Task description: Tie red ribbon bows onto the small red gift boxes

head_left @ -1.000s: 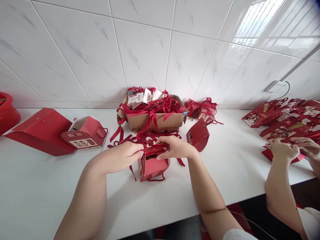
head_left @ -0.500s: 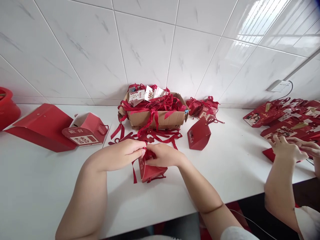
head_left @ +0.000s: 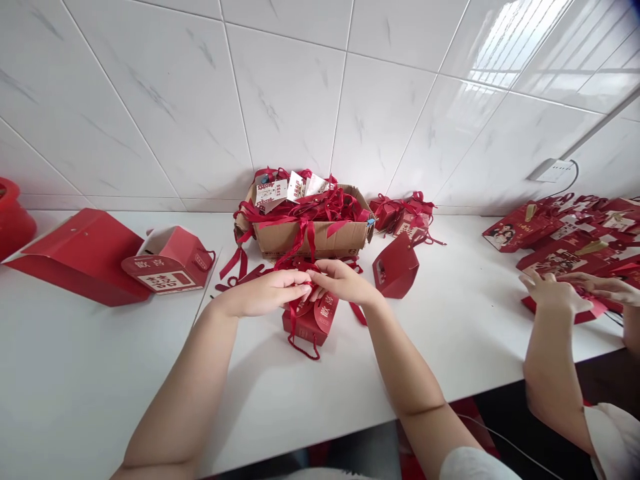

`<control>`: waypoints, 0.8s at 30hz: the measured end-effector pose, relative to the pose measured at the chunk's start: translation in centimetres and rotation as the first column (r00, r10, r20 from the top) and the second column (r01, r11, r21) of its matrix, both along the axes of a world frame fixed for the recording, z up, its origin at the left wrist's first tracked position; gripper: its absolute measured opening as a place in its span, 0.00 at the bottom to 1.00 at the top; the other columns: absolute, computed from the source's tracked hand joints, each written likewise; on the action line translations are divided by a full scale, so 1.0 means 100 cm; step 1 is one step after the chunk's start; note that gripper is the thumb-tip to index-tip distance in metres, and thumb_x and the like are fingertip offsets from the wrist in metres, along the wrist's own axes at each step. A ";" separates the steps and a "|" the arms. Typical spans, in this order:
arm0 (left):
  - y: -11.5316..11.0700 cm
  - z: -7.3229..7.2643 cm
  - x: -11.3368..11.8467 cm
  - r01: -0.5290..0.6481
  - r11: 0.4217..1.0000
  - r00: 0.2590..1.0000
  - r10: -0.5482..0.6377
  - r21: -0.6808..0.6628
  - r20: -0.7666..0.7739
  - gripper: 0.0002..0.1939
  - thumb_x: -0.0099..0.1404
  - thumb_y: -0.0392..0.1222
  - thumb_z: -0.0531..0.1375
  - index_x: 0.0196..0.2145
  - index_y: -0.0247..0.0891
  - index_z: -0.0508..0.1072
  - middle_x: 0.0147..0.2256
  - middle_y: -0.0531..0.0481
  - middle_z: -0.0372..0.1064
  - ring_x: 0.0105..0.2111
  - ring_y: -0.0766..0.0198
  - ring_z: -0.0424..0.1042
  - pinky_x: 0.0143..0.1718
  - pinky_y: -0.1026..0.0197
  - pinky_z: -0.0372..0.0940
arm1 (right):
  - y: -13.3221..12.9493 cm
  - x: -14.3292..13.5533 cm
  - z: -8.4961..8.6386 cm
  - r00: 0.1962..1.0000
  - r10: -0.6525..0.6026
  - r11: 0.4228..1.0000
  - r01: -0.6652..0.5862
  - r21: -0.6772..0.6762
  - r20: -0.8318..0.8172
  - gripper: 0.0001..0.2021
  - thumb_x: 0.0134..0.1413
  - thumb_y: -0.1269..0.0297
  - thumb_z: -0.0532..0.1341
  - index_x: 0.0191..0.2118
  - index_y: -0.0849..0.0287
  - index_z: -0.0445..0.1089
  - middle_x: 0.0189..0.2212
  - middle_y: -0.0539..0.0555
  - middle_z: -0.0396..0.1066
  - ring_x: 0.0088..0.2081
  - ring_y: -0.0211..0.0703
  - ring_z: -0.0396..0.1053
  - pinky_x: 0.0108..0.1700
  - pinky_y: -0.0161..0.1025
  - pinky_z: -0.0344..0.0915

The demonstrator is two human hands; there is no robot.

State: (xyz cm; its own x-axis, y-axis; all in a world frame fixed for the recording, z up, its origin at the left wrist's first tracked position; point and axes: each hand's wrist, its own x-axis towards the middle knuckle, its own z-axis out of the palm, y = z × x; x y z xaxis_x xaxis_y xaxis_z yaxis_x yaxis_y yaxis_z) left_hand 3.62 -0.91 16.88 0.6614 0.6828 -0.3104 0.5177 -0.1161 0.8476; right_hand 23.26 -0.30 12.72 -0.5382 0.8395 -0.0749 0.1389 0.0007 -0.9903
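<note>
A small red gift box with pale lettering and a twisted cord handle rests on the white table before me. Both my hands are over its top. My left hand is closed, fingertips pinching red ribbon at the box's upper edge. From the other side my right hand pinches the ribbon too, its fingers meeting the left ones. The fingers partly cover the ribbon there. Just behind stands a cardboard box heaped with red ribbons and white printed tags.
Left are a large red folded box, a smaller red box and a red pot. An upright red box stands to the right. At far right, another person's hands work beside several red boxes.
The small box has turned, so its lettered panel and cord handle now face me. My right hand has come out of its opening and moved up to the ribbon.
</note>
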 end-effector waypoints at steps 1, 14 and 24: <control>0.000 -0.001 0.001 -0.017 0.999 1.000 0.017 -0.033 0.002 0.18 0.66 0.58 0.51 0.32 0.40 0.64 0.30 0.54 0.58 0.30 0.67 0.60 0.32 0.64 0.60 | 0.000 0.002 0.001 1.000 0.000 0.999 -0.001 0.039 0.031 0.17 0.58 0.48 0.58 0.32 0.60 0.65 0.25 0.48 0.68 0.28 0.37 0.71 0.31 0.35 0.66; -0.003 0.006 -0.001 -0.054 0.999 0.996 0.054 0.004 0.072 0.18 0.67 0.57 0.51 0.31 0.39 0.65 0.30 0.54 0.58 0.30 0.68 0.60 0.33 0.65 0.61 | -0.012 0.022 0.023 0.997 -0.058 0.981 0.067 0.182 -0.055 0.15 0.62 0.52 0.54 0.35 0.60 0.68 0.29 0.52 0.72 0.34 0.39 0.69 0.39 0.37 0.66; -0.019 0.016 0.006 -0.227 0.908 0.973 0.194 0.351 0.126 0.19 0.67 0.55 0.52 0.30 0.39 0.70 0.33 0.52 0.61 0.32 0.66 0.65 0.33 0.64 0.64 | -0.018 0.004 0.020 0.986 -0.140 0.979 0.151 0.133 -0.093 0.19 0.63 0.48 0.50 0.34 0.59 0.66 0.21 0.48 0.65 0.25 0.35 0.65 0.30 0.34 0.62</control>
State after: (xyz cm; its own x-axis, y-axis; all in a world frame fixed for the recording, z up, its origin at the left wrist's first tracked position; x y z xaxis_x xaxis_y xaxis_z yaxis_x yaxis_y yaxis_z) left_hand 4.18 -2.79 18.49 0.5029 0.8636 0.0349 0.4911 -0.3188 0.8107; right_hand 23.62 -2.09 14.76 -0.4089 0.9083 0.0881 0.0651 0.1253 -0.9900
